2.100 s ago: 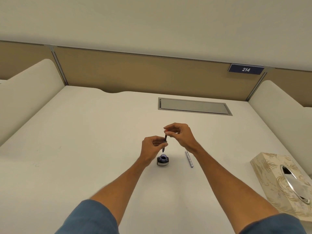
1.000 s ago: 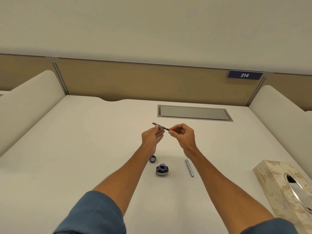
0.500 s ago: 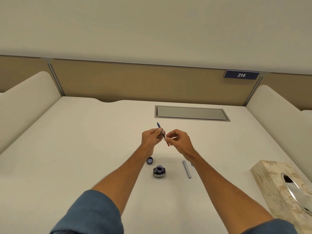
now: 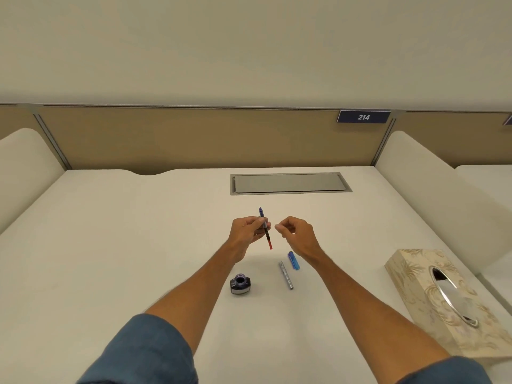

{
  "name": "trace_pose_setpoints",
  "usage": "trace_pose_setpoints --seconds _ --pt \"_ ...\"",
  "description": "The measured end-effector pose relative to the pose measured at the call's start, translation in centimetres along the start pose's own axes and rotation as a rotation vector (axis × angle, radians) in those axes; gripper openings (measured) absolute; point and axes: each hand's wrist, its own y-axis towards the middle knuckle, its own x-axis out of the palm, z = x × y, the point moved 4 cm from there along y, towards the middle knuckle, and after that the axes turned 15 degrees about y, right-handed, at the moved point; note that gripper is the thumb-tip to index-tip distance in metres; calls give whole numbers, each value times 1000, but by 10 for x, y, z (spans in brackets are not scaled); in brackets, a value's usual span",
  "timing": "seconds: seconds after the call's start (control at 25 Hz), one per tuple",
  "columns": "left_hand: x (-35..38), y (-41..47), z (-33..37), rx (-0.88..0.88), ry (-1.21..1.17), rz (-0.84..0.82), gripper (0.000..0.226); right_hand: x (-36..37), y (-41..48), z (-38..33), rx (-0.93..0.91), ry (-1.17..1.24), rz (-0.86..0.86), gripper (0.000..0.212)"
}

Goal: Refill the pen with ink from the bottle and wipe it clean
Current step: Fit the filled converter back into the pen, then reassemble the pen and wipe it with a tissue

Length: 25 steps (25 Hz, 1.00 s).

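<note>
1. As we look down from the head camera, we see both forearms reach out over the white table [image 4: 110, 245], with blue sleeves at the bottom edge.
2. We grip the pen [image 4: 266, 231] in the left hand [image 4: 246, 231], with fingers and thumb curled round its middle. It is raised clear of the table and stands nearly upright, tilted slightly. Its blue tip points up and away from us and its red end points down.
3. We hold the right hand [image 4: 297, 235] just beside the pen without touching it. Its fingers are curled in, with thumb and forefinger close together, and we see nothing in it.
4. We see the ink bottle [image 4: 240, 284] standing on the table below the left wrist. Its mouth is uncovered and the ink inside is dark.
5. We see a silver tube [image 4: 286, 275] lying flat on the table to the right of the bottle. A short blue piece [image 4: 293, 260] lies just beyond it, close to the right wrist.
6. We see a patterned tissue box [image 4: 415, 295] with a shiny oval opening at the right edge, well apart from the hands.
7. We see a grey hatch [image 4: 288, 183] set into the table at the far side. A dark plate reading 214 [image 4: 363, 117] hangs on the tan partition behind it.
</note>
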Motion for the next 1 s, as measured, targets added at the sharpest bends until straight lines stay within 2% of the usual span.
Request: trace_pose_setpoints --seconds 0.2,0.4,0.68,1.0 --pt "56 9 4 -23 147 -117 24 -49 -12 30 115 -299 60 26" --pt "122 9 4 -30 219 -239 21 -105 -36 47 161 -474 139 30" --pt "210 -3 -7 -26 203 -419 21 -181 -69 66 260 -604 294 30" --pt "289 -20 -6 -11 213 -594 19 -266 -111 78 393 -573 431 32"
